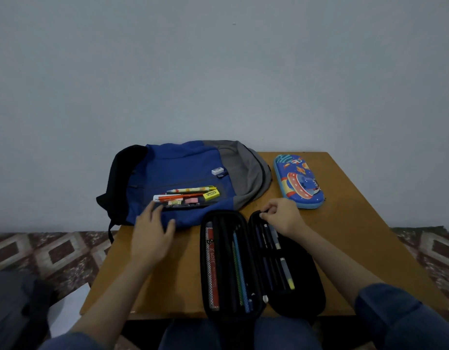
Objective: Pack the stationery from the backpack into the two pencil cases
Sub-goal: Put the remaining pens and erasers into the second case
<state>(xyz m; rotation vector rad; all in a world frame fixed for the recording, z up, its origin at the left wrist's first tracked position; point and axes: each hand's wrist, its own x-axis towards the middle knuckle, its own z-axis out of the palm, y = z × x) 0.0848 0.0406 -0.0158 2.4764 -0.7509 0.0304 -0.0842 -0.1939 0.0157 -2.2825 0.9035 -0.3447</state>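
A blue, grey and black backpack [178, 168] lies flat on the wooden table [357, 213]. Loose stationery [188, 197] lies on it: pens, a yellow eraser [211, 195] and, further back, a white eraser [217, 170]. A black pencil case [258, 263] lies open in front of me, with pens and pencils in both halves. My right hand [281, 215] pinches the far rim of its right half. My left hand [152, 228] hovers with fingers spread, fingertips near the left end of the stationery. A shut blue space-print pencil case [298, 180] lies at the back right.
The table stands against a plain wall. Patterned floor shows on both sides. A dark bundle [16, 306] sits at the lower left, off the table. My blue-sleeved arms reach in from below.
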